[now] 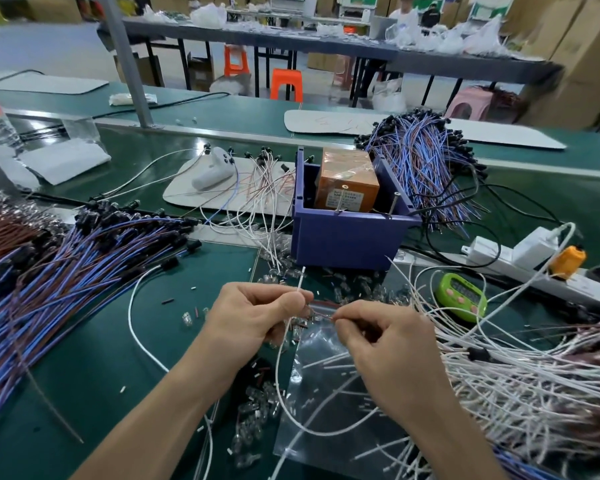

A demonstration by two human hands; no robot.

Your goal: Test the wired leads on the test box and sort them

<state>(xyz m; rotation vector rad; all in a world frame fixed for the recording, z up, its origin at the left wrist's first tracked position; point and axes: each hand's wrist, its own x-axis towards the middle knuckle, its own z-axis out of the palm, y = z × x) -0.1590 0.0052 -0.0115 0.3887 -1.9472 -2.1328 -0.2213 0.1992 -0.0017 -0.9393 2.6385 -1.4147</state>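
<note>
Lead (321, 309) sits lower centre, pinched between the fingertips of left hand (257, 313) and right hand (385, 337), stretched left-to-right. Test box (347, 183) stands straight up-frame in the blue bin (347, 233), about equally near both.

Orange test box (347, 181): lower part hidden behind blue bin (347, 237) wall; label print too small to read. Green timer (460, 296): display illegible. Purple-and-brown lead pile (49, 271) runs off left edge; white lead pile (534, 393) off right edge. Left hand (253, 317) and right hand (388, 341) pinch white lead (300, 282); pinched ends blurred, partly covered by fingertips.
</note>
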